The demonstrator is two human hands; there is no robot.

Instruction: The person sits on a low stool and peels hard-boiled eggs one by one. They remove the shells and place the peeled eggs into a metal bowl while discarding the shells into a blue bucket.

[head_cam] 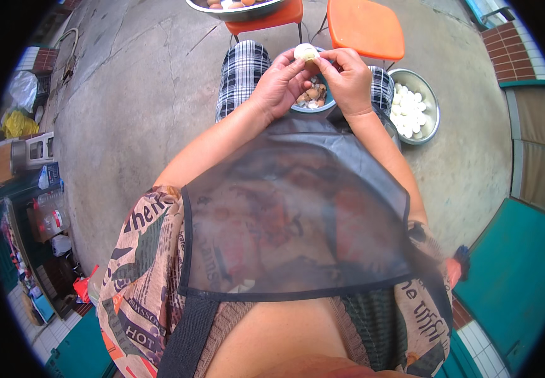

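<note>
A white, largely peeled boiled egg (305,51) is held up over a blue basin (331,98) between my knees. My left hand (282,85) grips the egg from its left side with thumb and fingers. On the other side, the thumb and fingertips of my right hand (350,78) pinch at its lower right edge. A brownish patch shows just below the egg; I cannot tell whether it is shell still attached. Broken brown eggshells (312,97) lie in the basin, partly hidden by my left hand.
To the right on the concrete floor (121,118), a metal bowl (435,113) holds many peeled eggs (407,108). Ahead, a metal basin (234,13) with brown eggs (249,2) rests on an orange stool (272,19). Beside it is another orange stool (367,28). A dark apron (296,212) covers my front.
</note>
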